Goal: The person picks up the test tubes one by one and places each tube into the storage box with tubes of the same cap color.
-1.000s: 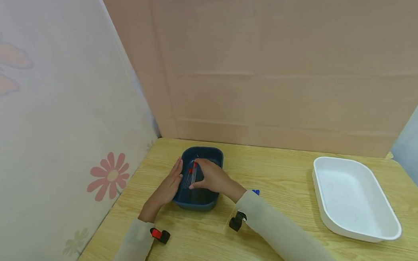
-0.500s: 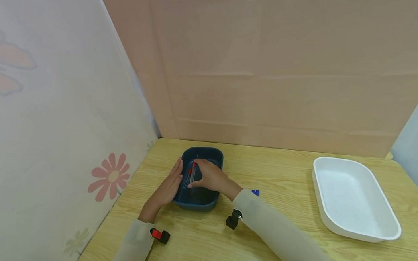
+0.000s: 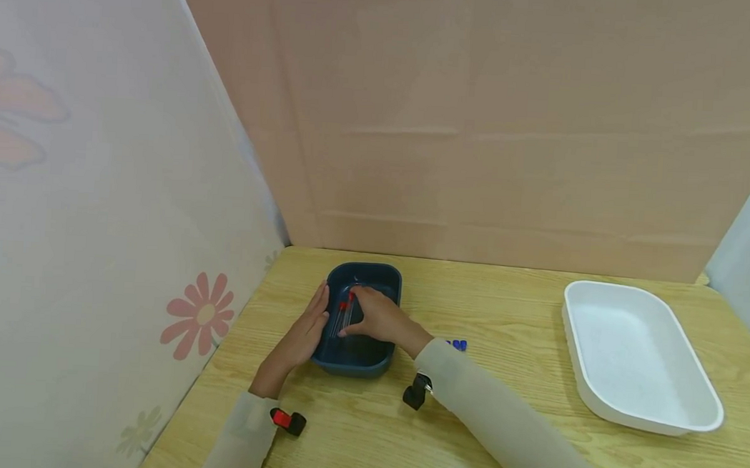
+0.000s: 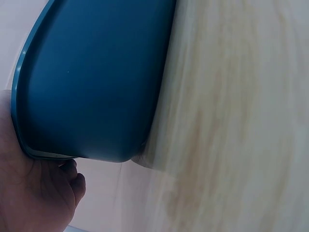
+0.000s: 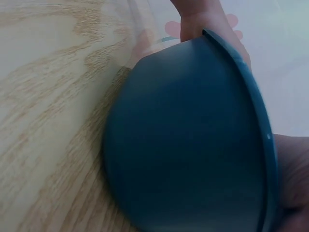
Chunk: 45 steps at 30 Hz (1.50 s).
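A dark blue bin (image 3: 354,367) stands on the table at the left, filling much of both wrist views. My left hand (image 3: 301,335) rests along its left wall, fingers straight against the rim. Inside the bin lie several clear test tubes with red caps (image 3: 342,306). My right hand (image 3: 379,316) reaches in over the right rim. It holds one test tube (image 3: 349,311) lengthwise, fingers at the red cap and thumb near the lower end. In the right wrist view the bin's wall hides the tubes, and part of the right hand (image 5: 293,174) shows past the rim.
A white tray (image 3: 638,357) sits at the right of the wooden table (image 3: 506,306). Small blue caps (image 3: 459,345) show on the table just beyond the right sleeve (image 3: 499,420), which partly covers them. A flowered wall (image 3: 125,211) borders the left, a brown sheet (image 3: 485,126) the back.
The right forearm has shifted slightly left, uncovering more of the blue caps. The right hand stays at the tubes in the bin, and the left hand keeps its place.
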Each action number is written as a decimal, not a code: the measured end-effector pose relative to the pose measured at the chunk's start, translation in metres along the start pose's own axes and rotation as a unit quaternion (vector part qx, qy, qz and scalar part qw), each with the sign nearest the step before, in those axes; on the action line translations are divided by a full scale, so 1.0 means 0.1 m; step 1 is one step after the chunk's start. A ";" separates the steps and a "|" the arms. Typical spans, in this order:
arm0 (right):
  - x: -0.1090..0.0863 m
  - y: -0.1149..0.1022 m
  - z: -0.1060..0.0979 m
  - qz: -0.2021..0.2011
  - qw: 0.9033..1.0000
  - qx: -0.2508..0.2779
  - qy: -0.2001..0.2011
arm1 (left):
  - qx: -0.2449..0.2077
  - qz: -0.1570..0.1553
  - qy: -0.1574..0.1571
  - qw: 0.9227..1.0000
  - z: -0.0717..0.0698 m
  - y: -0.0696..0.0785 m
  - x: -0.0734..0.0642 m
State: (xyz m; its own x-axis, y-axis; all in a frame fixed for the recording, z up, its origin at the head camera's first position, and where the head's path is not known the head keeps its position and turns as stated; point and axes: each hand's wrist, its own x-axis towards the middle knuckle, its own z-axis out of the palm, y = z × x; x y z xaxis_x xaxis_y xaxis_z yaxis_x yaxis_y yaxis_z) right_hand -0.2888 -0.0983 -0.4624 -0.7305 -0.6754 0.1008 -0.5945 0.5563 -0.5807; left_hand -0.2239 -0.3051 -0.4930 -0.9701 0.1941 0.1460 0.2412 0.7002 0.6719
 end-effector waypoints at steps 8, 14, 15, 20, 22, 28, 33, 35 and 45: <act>0.01 -0.03 0.05 0.031 0.997 -0.061 -0.018 | -0.001 0.001 0.004 1.000 0.00 0.01 -0.01; 0.02 -0.03 0.10 0.033 0.993 -0.111 -0.023 | -0.005 0.006 0.001 1.000 -0.01 0.02 -0.01; 0.02 -0.03 0.10 0.032 0.992 -0.117 -0.023 | -0.005 0.007 0.001 1.000 -0.01 0.02 -0.01; 0.02 -0.03 0.11 0.027 0.989 -0.141 -0.019 | -0.017 0.011 -0.003 1.000 -0.02 0.03 -0.02; 0.02 -0.03 0.12 0.027 0.988 -0.150 -0.020 | -0.021 0.012 -0.003 1.000 -0.03 0.04 -0.02; 0.04 -0.02 0.15 0.039 0.984 -0.172 -0.029 | -0.018 0.013 -0.003 1.000 -0.02 0.03 -0.02; 0.04 -0.04 0.16 0.046 0.980 -0.190 -0.035 | -0.015 0.019 -0.002 1.000 -0.02 0.02 -0.02; 0.04 -0.05 0.15 0.046 0.979 -0.195 -0.037 | -0.017 0.019 -0.002 1.000 -0.03 0.01 -0.02; 0.11 -0.05 0.13 0.062 0.983 -0.168 -0.051 | -0.015 0.024 -0.005 1.000 -0.03 0.02 -0.02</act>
State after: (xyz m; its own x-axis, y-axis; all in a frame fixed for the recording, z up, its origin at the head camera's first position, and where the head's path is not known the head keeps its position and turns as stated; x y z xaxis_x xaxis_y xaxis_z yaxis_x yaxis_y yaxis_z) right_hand -0.2896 -0.1151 -0.4693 -0.7768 -0.6281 -0.0460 -0.5930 0.7541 -0.2825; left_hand -0.2220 -0.3059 -0.4898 -0.9573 0.2339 0.1702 0.2855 0.6689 0.6864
